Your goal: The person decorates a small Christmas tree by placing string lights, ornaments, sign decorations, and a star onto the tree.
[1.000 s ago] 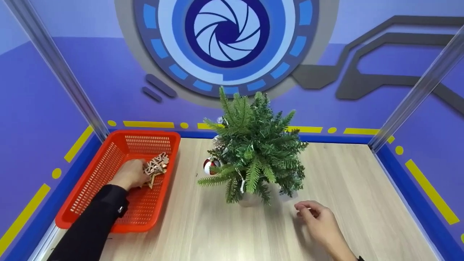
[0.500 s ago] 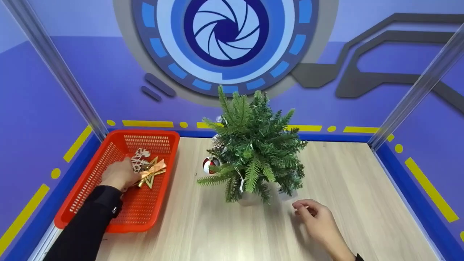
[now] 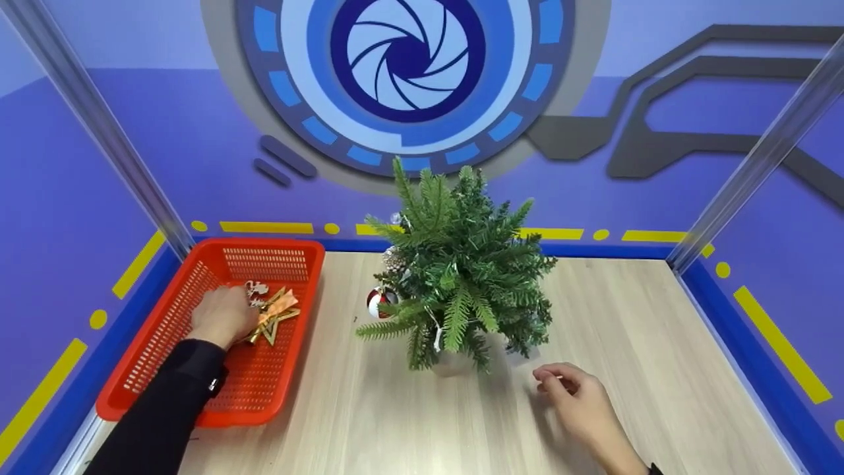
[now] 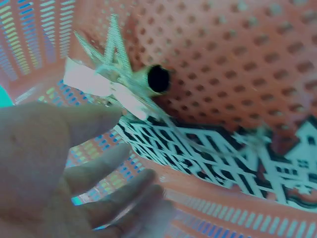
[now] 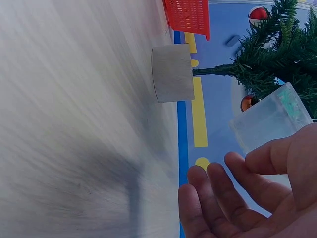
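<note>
In the red basket (image 3: 254,389), my left hand (image 3: 227,313) reaches down with fingers apart. Between thumb and index fingertips is the near end of white cut-out ornaments (image 4: 198,153); a firm hold is not visible. Close by lies a gold star ornament (image 3: 271,323) with a peach ribbon bow (image 4: 94,82). My right hand (image 3: 583,402) hovers over the table, fingers loosely bent and holding nothing. Near it, beside the small Christmas tree (image 3: 468,270), is a clear box-shaped thing (image 5: 267,121); the thumb overlaps it in the right wrist view.
A red and white bauble (image 3: 380,303) and a pinecone (image 3: 393,259) hang on the tree's left side. The tree stands in a pale round pot (image 5: 172,73) on the wooden table (image 3: 659,343). Printed blue panels (image 3: 165,132) enclose the back and sides.
My left hand moved left within the basket, uncovering the gold star and bow, then came slightly right over the white cut-out ornaments. My right hand stayed almost still.
</note>
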A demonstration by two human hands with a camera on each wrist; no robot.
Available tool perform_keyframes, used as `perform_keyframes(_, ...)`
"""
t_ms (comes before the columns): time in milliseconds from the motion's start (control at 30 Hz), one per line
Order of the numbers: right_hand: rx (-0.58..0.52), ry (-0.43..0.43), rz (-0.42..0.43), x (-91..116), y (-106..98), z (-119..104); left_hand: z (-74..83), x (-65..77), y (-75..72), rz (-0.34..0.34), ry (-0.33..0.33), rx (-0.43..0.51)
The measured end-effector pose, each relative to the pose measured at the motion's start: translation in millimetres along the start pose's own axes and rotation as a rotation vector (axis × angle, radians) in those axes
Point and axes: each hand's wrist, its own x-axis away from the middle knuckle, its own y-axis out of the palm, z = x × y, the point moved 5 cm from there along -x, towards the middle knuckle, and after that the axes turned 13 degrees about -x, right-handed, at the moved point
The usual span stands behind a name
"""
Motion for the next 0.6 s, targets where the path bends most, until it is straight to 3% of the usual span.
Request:
perform_keyframes(133,-0.016,0.000,0.006,0.7,0.4,-1.6,14.2,-3.3,-7.9,0.045,0.054,0.022)
perform_keyframes(233,-0.029,0.001,0.006,1.1,0.7,-2.0,20.0,-6.2,-5.0,0.002,0.069,-0.002)
perform_keyframes(367,-0.035,0.003,0.002,0.9,1.1,-2.1,18.9,-11.1,6.9,-0.048,0.068,-0.028)
perform_keyframes(600,-0.018,0.007,0.006,0.4,-2.3,-2.3,14.9,-14.2,13.5,0.009,0.056,-0.024)
